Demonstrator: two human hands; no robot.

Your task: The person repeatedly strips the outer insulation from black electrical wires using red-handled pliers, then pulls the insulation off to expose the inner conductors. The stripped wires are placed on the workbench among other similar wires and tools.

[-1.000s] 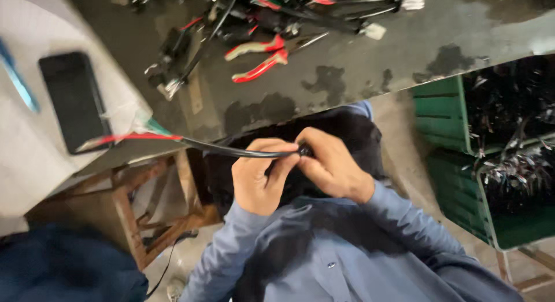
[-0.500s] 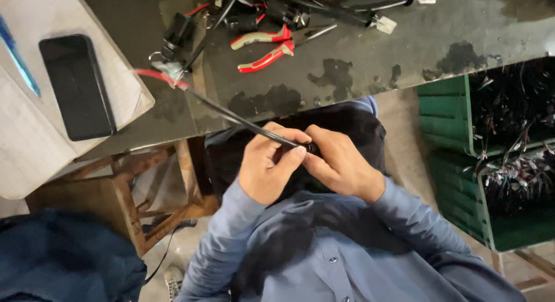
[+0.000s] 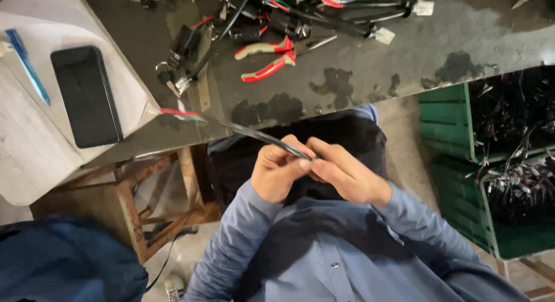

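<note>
Bench [image 3: 462, 41] of dark, stained surface carries a wire tangle [image 3: 300, 13], a black phone [image 3: 85, 95] and red-handled pliers [image 3: 267, 58], while below its edge left hand [image 3: 277, 172] and right hand [image 3: 341, 175] both pinch a thin black sleeved cable [image 3: 254, 133] over the lap.

Thin black cable [image 3: 254, 132], red-green tip, held slanted

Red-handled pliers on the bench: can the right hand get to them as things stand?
Probably yes, once freed. The right hand is pinching the black sleeved cable together with the left hand. The red-handled pliers lie in the open on the dark bench, nothing covering the handles.
</note>
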